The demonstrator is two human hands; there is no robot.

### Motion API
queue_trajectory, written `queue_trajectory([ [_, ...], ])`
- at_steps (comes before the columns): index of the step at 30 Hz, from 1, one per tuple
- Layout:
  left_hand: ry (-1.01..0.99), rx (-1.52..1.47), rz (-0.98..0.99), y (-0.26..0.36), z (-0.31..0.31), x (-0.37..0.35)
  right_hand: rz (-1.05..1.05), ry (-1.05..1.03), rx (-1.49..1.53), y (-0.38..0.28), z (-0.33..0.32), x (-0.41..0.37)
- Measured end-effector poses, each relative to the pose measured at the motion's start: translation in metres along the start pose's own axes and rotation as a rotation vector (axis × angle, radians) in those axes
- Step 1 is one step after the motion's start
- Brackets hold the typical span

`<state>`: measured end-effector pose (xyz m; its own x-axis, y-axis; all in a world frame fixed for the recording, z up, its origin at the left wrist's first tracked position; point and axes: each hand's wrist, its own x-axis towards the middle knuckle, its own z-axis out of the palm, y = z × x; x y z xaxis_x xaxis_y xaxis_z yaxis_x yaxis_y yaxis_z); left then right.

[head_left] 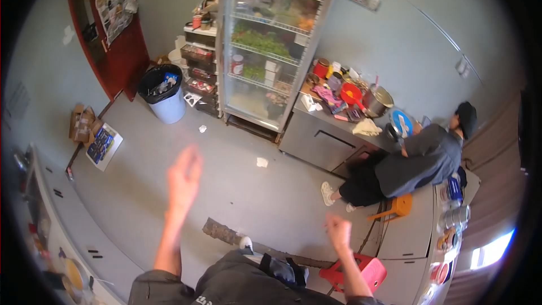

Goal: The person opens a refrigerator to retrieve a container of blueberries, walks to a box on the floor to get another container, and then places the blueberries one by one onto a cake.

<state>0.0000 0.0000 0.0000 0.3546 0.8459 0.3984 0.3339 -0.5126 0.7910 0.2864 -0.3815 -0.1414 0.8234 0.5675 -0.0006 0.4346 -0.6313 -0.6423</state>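
My left hand [185, 174] is raised over the grey floor, slightly smeared by motion. Its fingers stretch loosely away from me, with nothing seen in them. My right hand [339, 231] hangs lower on the right with its fingers curled in, and no object shows in it. Nearest to that hand is a red plastic stool [370, 274], which the right forearm overlaps in this view. Between my arms, a shoe [245, 243] pokes out beyond my dark shirt [237, 282], close to a dark worn strip [226, 231] across the floor.
A tall glass-door fridge [265, 68] holds greens. Beside it, a person [420, 155] bends over a cluttered steel counter [316, 135] near an orange stool [400, 206]. A lined bin [169, 107], cardboard box [83, 124] and red door [121, 59] are at left. Cabinets flank both sides.
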Motion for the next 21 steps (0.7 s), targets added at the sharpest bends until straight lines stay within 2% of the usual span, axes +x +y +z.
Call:
queue_trajectory([
  [1, -0.209, 0.142, -0.075, -0.084, 0.026, -0.033, -0.004, -0.083, 0.027, 0.023, 0.041, 0.002],
  [3, -0.746, 0.744, -0.208, -0.23, 0.059, -0.143, 0.025, -0.232, 0.082, 0.027, 0.098, -0.003],
  [4, -0.947, 0.746, -0.292, -0.275, 0.06, -0.204, 0.058, -0.298, 0.103, 0.022, 0.118, -0.002],
  [5, -0.998, 0.592, -0.522, -0.335, 0.061, -0.285, 0.066, -0.389, 0.065, 0.018, 0.134, 0.004],
  [6, -0.924, 0.415, -0.515, -0.396, 0.058, -0.377, 0.083, -0.479, 0.025, 0.016, 0.148, 0.007],
  [8, -0.992, 0.413, -0.915, -0.378, 0.018, -0.413, -0.02, -0.535, -0.108, 0.022, 0.176, 0.022],
  [10, -0.983, 0.403, -1.116, -0.367, -0.001, -0.42, -0.081, -0.57, -0.2, 0.034, 0.198, 0.052],
  [12, -0.945, 0.375, -1.2, -0.364, -0.004, -0.421, 0.095, -0.652, -0.108, 0.02, 0.214, 0.091],
  [13, -0.922, 0.355, -1.203, -0.366, 0.001, -0.416, 0.184, -0.686, -0.062, 0.011, 0.222, 0.116],
  [15, -0.848, 0.301, -1.146, -0.379, 0.023, -0.393, 0.237, -0.664, 0.025, -0.016, 0.253, 0.179],
  [17, -0.718, 0.259, -1.019, -0.403, 0.053, -0.36, 0.124, -0.552, 0.098, -0.051, 0.29, 0.263],
  [18, -0.622, 0.238, -0.959, -0.422, 0.072, -0.337, 0.06, -0.5, 0.115, -0.081, 0.303, 0.31],
  [20, -0.346, 0.067, -1.028, -0.443, 0.1, -0.243, 0.022, -0.389, 0.274, -0.169, 0.311, 0.396],
  [21, -0.209, -0.121, -1.148, -0.426, 0.103, -0.175, 0.016, -0.335, 0.359, -0.214, 0.315, 0.433],
])
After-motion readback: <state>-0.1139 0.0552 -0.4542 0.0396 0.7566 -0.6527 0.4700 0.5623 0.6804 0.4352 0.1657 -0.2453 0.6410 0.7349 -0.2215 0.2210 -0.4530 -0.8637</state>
